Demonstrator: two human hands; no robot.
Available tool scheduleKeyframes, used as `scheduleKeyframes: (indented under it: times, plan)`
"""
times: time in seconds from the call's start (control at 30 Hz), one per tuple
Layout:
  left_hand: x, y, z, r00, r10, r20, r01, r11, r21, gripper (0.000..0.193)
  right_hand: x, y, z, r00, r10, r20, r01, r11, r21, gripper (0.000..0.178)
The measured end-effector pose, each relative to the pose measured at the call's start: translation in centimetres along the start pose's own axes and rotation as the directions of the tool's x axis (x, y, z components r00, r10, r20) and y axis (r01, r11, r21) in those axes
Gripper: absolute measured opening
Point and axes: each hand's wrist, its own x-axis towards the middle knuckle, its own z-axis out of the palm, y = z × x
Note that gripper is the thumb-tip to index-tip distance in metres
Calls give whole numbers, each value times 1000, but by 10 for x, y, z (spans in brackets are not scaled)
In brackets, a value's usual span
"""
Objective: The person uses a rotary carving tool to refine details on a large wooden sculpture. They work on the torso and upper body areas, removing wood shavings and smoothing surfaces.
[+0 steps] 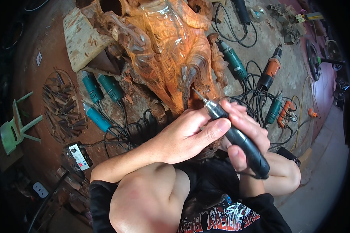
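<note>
Far left of the carving: 1 pale green chair, smooth, plastic-looking. Nearer, left of the carving: round heap of slim dark tapered pieces, overlapping, too many to count. Below that heap, lower left of the carving: 1 boxy control unit, white panel. Just left of the carving: 3 cylindrical power tools, 2 dark green, 1 brighter teal, black cables; above them, 1 rough speckled slab.

Carving: 1, orange-brown wood, glossy wet-looking patches, curved ridges, fine cut lines; top center, in front of the person.

At the carving's lower end: left hand, thumb on the front of the black rotary tool, fingers closed round it, partly hidden. Tool: 1, smooth cylinder, metal collar, thin bit at the carving's lower right; contact can't tell. Right hand: fingers wrapped round the tool's body.

Right of the carving: 2 green tools, 1 orange-and-black tool, 1 orange power strip, tangled black cables.
</note>
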Motion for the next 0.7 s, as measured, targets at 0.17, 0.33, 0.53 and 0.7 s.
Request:
scheduleKeyframes:
  times: [0.17,0.33,0.53,0.7]
  plan:
    - [3,0,11,990,-43,-134,43,999,1,49,-12,29,5,995,-9,-96,31,973,229,51]
    - [-1,-6,17,965,-21,-263,11,999,-40,41,-13,39,11,994,-34,-102,62,957,284,51]
    - [0,-8,18,943,-6,-332,6,1000,-1,36,-13,46,17,987,-26,-159,81,935,344,51]
    - [2,-5,17,939,-18,-344,40,998,57,36,-13,40,18,984,30,-176,38,928,371,50]
